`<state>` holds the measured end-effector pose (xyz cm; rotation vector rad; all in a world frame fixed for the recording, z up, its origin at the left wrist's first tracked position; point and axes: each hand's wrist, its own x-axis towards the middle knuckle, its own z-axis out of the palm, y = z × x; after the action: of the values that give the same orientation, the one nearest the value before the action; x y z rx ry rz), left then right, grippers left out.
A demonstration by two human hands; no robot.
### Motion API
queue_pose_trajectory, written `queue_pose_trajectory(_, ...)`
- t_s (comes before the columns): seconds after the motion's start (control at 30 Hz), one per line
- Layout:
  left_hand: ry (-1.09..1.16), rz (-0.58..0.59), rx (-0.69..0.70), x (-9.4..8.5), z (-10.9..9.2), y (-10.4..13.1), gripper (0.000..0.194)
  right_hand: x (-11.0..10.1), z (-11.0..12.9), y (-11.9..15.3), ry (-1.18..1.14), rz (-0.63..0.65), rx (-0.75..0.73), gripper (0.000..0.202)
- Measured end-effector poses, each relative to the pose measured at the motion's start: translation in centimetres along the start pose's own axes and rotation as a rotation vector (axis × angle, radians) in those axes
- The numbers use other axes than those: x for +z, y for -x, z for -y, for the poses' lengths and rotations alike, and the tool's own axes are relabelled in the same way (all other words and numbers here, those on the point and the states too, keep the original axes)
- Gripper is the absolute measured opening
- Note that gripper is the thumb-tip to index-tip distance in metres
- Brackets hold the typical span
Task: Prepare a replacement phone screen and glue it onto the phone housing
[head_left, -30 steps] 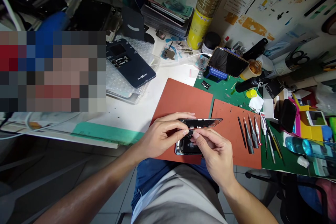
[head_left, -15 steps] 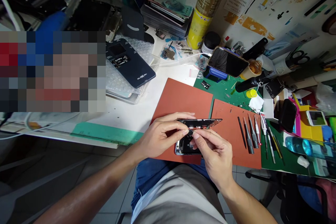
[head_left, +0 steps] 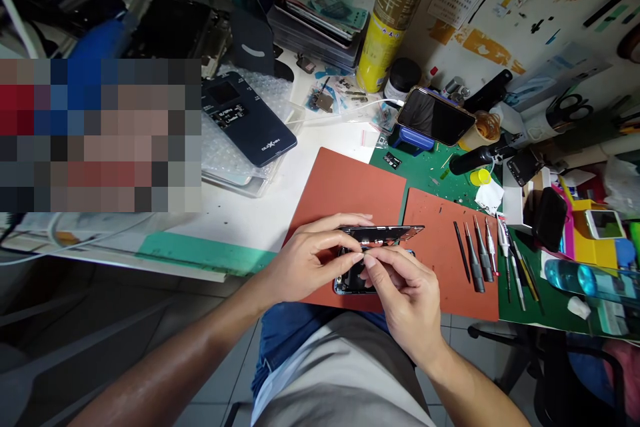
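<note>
An opened phone body (head_left: 345, 282) lies on the orange mat, its dark insides facing up. Its screen panel (head_left: 385, 234) stands tilted up along the far edge. My left hand (head_left: 310, 255) grips the panel, some fingers behind it and the index finger and thumb in front. My right hand (head_left: 410, 287) is over the phone body, thumb and index finger pinched close to my left fingertips. Whatever lies in that pinch is too small to make out. Both hands cover part of the phone's inside.
Several screwdrivers (head_left: 477, 257) and tweezers lie on the second orange mat (head_left: 430, 233) at right. A charging phone (head_left: 435, 117) leans on a blue stand. Left of the mats is a dark-blue device (head_left: 250, 121) on bubble wrap. A spray can (head_left: 395, 20) stands behind.
My right hand has shifted slightly left, its fingertips now closer to those of my left hand. The screen panel stays raised in nearly the same place.
</note>
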<state>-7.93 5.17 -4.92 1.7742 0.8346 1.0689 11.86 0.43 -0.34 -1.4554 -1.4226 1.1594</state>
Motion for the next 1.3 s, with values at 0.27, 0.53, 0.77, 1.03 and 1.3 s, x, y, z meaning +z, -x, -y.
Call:
queue_pose_trajectory(0.27, -0.001, 0.009, 0.000, -0.01, -0.17, -0.07, 0.017, 0.05, -0.05, 0.09, 0.055, 0.002, -0.031, 0.015)
queue_pose_trajectory(0.53, -0.006, 0.001, 0.010, -0.02, 0.03, -0.02, 0.016, 0.23, -0.23, 0.12, -0.249, 0.007, 0.198, 0.017)
queue_pose_trajectory(0.77, -0.002, -0.006, 0.017, 0.00, -0.05, -0.08, 0.017, 0.23, -0.32, 0.04, -0.366, 0.017, 0.355, 0.023)
queue_pose_trajectory(1.03, 0.000, 0.004, -0.005, 0.02, 0.09, 0.06, 0.017, 0.18, -0.50, -0.30, -0.468, 0.036, 0.443, 0.026)
queue_pose_trajectory(1.3, 0.013, 0.010, -0.019, 0.00, -0.07, 0.03, 0.018, 0.55, 0.17, -0.04, -0.310, 0.035, 0.344, 0.029)
